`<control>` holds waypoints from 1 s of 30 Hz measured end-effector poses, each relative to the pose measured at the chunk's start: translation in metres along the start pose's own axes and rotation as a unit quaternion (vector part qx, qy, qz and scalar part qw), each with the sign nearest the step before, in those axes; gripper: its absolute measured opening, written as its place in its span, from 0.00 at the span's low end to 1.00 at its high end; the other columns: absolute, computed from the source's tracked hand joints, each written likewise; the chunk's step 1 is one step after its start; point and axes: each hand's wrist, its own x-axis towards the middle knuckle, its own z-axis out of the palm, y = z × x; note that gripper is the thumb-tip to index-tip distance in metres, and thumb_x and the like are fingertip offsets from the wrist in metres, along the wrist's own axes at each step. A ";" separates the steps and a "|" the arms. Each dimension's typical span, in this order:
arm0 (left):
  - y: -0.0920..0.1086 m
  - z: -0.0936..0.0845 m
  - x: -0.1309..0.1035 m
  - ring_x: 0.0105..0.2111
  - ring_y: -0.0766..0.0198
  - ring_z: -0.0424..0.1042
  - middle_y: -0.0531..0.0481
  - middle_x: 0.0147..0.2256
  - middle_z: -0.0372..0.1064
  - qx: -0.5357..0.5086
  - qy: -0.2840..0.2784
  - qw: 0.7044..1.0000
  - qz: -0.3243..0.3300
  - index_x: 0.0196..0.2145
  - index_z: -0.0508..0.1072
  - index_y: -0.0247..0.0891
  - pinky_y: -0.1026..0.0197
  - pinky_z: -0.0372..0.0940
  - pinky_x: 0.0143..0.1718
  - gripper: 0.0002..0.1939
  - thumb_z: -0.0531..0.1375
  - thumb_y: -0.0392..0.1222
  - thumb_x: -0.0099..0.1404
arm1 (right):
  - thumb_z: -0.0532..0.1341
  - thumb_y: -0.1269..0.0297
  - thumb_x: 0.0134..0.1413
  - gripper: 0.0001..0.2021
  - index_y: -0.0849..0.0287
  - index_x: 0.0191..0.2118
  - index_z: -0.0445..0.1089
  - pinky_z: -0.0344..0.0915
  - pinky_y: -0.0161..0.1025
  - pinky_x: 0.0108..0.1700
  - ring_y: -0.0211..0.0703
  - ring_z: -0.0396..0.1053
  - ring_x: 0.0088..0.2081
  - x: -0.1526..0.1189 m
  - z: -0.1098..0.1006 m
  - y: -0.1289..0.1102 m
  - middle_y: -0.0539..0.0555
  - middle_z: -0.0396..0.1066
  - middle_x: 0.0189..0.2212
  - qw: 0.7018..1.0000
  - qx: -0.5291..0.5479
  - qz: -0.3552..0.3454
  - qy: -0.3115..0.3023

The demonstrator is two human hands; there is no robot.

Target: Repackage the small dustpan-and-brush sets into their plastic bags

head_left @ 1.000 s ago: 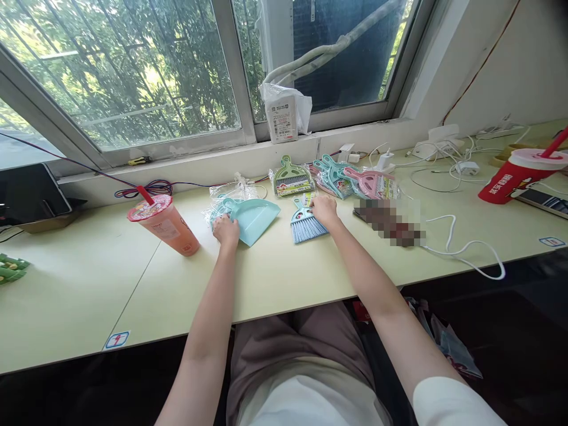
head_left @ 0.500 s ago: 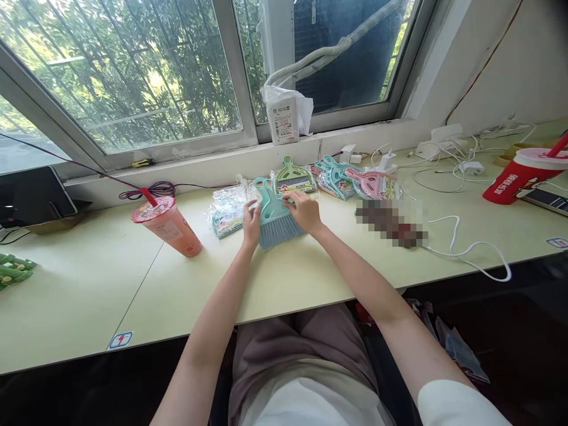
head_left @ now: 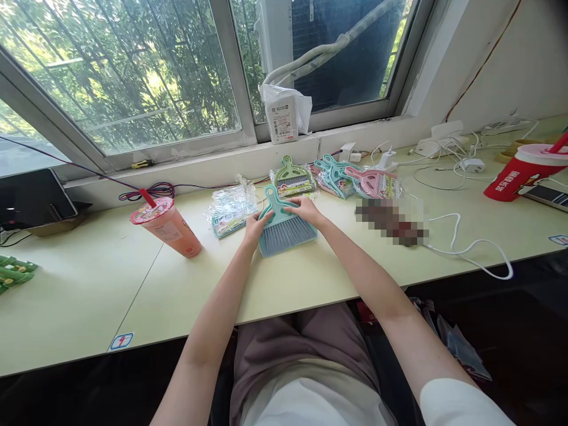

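Note:
A teal mini broom and dustpan set [head_left: 286, 232] with grey bristles lies near the middle of the pale table, the brush over the pan and the handles towards the window. My left hand [head_left: 257, 226] grips its left edge, and my right hand [head_left: 307, 211] grips the upper right edge. Crumpled clear plastic packaging [head_left: 233, 207] is just left of my left hand. Behind the set lies a packaged green set [head_left: 293, 177]; further right are packaged teal sets [head_left: 335, 174] and a packaged pink set [head_left: 375, 182].
An orange drink cup [head_left: 171, 228] stands at the left, and a red cup [head_left: 510, 177] at the far right. White cables [head_left: 479, 245] and a blurred object [head_left: 390, 223] lie on the right. A white box [head_left: 284, 121] stands on the windowsill.
The teal set has shifted slightly right and towards me, and its two handles now line up. My left hand has closed on its left edge, and my right hand on the upper right edge.

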 end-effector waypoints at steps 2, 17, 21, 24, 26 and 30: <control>-0.001 -0.002 0.002 0.29 0.59 0.73 0.47 0.29 0.74 -0.008 0.001 1.000 -0.016 0.34 0.78 0.35 0.58 0.66 0.33 0.24 0.69 0.58 0.46 | 0.66 0.67 0.50 0.13 0.61 0.44 0.76 0.68 0.37 0.47 0.43 0.74 0.44 0.001 0.003 0.004 0.55 0.77 0.42 0.999 0.048 0.017 0.003; 0.002 0.000 0.000 0.28 0.59 0.73 0.47 0.26 0.75 -0.051 0.059 0.997 -0.013 0.29 0.80 0.34 0.60 0.65 0.30 0.23 0.74 0.53 0.38 | 0.72 0.70 0.35 0.13 0.60 0.33 0.79 0.71 0.40 0.41 0.46 0.75 0.36 0.014 0.017 0.020 0.53 0.78 0.31 0.989 0.104 0.074 0.075; 0.001 0.001 0.000 0.27 0.59 0.73 0.46 0.26 0.75 -0.059 0.061 0.996 -0.022 0.28 0.80 0.34 0.59 0.65 0.30 0.22 0.74 0.51 0.37 | 0.72 0.71 0.36 0.12 0.60 0.33 0.79 0.71 0.41 0.41 0.45 0.75 0.33 0.015 0.017 0.021 0.53 0.78 0.29 0.990 0.087 0.089 0.070; 0.000 0.001 0.000 0.28 0.58 0.73 0.46 0.26 0.75 -0.057 0.059 0.996 -0.026 0.28 0.80 0.33 0.58 0.66 0.31 0.21 0.74 0.50 0.38 | 0.71 0.70 0.36 0.13 0.61 0.34 0.79 0.70 0.41 0.41 0.45 0.74 0.33 0.014 0.016 0.020 0.53 0.78 0.29 0.990 0.084 0.095 0.063; 0.000 0.000 0.001 0.28 0.58 0.73 0.46 0.26 0.75 -0.054 0.058 0.997 -0.022 0.30 0.80 0.34 0.57 0.66 0.32 0.21 0.74 0.50 0.38 | 0.71 0.69 0.37 0.13 0.60 0.35 0.79 0.71 0.42 0.41 0.44 0.74 0.34 0.014 0.016 0.021 0.53 0.78 0.30 0.990 0.086 0.093 0.062; 0.002 -0.002 0.002 0.31 0.57 0.74 0.45 0.29 0.76 -0.033 0.042 0.998 -0.034 0.31 0.80 0.34 0.57 0.67 0.35 0.21 0.74 0.48 0.40 | 0.72 0.68 0.37 0.12 0.60 0.34 0.78 0.71 0.42 0.43 0.45 0.74 0.35 0.009 0.016 0.019 0.53 0.78 0.31 0.989 0.102 0.090 0.065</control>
